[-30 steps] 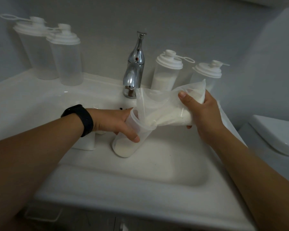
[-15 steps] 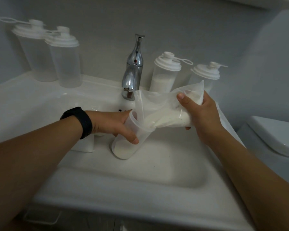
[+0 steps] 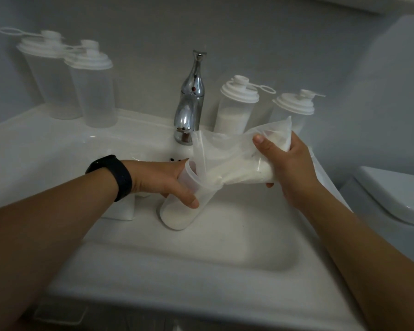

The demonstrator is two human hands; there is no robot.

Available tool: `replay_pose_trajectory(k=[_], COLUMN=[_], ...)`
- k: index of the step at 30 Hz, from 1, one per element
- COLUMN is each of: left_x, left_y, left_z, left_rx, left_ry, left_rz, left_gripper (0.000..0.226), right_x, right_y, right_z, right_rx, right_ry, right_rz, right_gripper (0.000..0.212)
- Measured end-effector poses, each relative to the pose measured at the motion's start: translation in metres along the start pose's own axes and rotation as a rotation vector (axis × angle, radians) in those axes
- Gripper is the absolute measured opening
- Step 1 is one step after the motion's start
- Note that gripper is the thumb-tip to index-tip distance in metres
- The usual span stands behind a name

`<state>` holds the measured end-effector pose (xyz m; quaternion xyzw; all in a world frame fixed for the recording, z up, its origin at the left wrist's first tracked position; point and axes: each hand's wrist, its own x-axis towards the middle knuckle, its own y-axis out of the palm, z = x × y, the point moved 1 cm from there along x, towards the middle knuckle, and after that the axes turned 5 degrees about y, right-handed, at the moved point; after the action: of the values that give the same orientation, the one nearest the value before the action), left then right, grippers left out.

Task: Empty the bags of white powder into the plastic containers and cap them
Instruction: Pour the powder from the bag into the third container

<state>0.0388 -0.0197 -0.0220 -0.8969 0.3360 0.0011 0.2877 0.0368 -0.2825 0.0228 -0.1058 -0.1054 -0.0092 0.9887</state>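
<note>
1. Left hand (image 3: pixel 164 179) fingers curl round the tilted open container (image 3: pixel 179 211), in front of the faucet (image 3: pixel 189 108).
2. Right hand (image 3: pixel 289 163) fingers pinch the powder bag (image 3: pixel 237 168), its mouth in the container, right of the faucet.

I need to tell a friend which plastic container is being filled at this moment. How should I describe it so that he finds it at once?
Start at the chrome faucet behind the white sink basin. Just in front of it, over the basin, the left hand grips a clear plastic container, tilted, with white powder at its bottom. Unlike the four capped containers standing on the sink's back ledge, it has no lid, and a clear plastic bag feeds into its mouth.
</note>
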Motion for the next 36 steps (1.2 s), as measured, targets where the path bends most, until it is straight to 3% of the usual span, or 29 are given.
replay_pose_trajectory(k=[19, 36], left_x=[-0.0044, -0.0034], left_y=[0.0026, 0.0017], left_z=[-0.0068, -0.0055], left_rx=[0.005, 0.002], left_ry=[-0.021, -0.034], left_rz=[-0.018, -0.008], left_gripper=[0.083, 0.088], right_x=[0.0, 0.0008], right_y=[-0.0016, -0.0037], right_z=[-0.0026, -0.001], right_rx=[-0.001, -0.024], right_ry=[0.001, -0.007], right_rz=[-0.023, -0.032], right_gripper=[0.046, 0.035])
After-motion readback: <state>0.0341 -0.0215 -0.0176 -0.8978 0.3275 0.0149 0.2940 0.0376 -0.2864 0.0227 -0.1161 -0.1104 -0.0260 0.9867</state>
